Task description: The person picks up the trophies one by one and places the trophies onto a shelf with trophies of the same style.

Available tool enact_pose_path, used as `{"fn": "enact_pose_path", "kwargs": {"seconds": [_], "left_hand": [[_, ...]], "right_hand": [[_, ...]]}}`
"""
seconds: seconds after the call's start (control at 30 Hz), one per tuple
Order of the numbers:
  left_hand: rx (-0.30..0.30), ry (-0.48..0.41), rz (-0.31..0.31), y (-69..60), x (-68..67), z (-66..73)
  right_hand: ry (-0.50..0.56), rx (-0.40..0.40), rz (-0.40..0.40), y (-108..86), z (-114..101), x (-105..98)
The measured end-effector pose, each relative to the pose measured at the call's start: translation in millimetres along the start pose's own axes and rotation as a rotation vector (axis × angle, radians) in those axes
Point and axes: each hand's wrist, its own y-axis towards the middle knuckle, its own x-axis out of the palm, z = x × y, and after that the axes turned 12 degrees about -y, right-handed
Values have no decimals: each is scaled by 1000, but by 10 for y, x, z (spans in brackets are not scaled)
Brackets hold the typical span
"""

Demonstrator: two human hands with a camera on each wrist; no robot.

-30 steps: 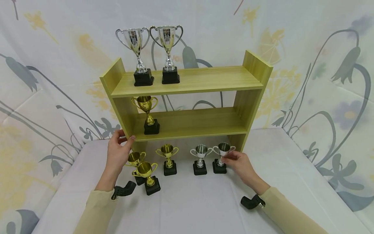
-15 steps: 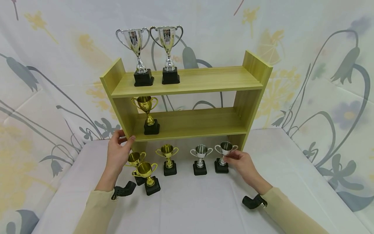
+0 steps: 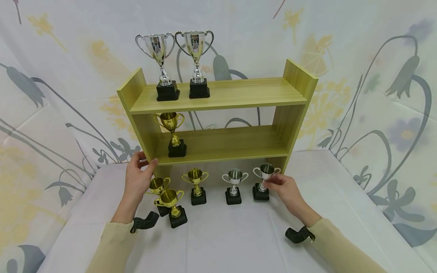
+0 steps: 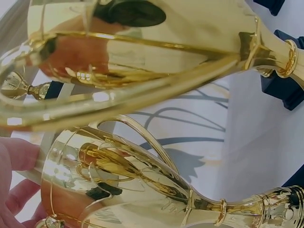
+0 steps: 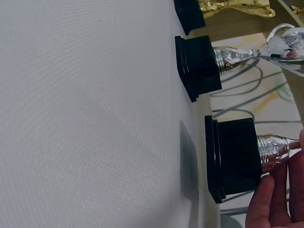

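Note:
My left hand (image 3: 136, 181) grips the left side panel of the wooden shelf (image 3: 218, 93), thumb on the front edge near the middle board. Two small gold trophies (image 3: 169, 198) stand beside that hand; in the left wrist view a gold cup (image 4: 180, 38) partly covers the scene above my fingers (image 4: 19, 197). Under the shelf's right end, my right hand (image 3: 288, 195) pinches the stem of a small silver trophy (image 3: 266, 171). The right wrist view shows its black base (image 5: 235, 159) upright, seemingly slightly off the cloth, with a shadow beside it.
Another silver trophy (image 3: 235, 176) and a gold one (image 3: 196, 176) stand upright to the left of the held trophy. Two large silver trophies (image 3: 156, 45) occupy the top board's left half; a gold trophy (image 3: 169, 121) stands on the middle board's left.
The right hand and the silver trophy it pinches have moved slightly to the right and a little farther back or up. My left hand has stayed on the shelf side.

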Motion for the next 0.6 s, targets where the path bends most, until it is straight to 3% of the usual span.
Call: {"fn": "enact_pose_path", "kwargs": {"seconds": [0.6], "left_hand": [[1, -5, 2, -6, 2, -4]], "right_hand": [[-4, -20, 7, -40, -6, -75]]}}
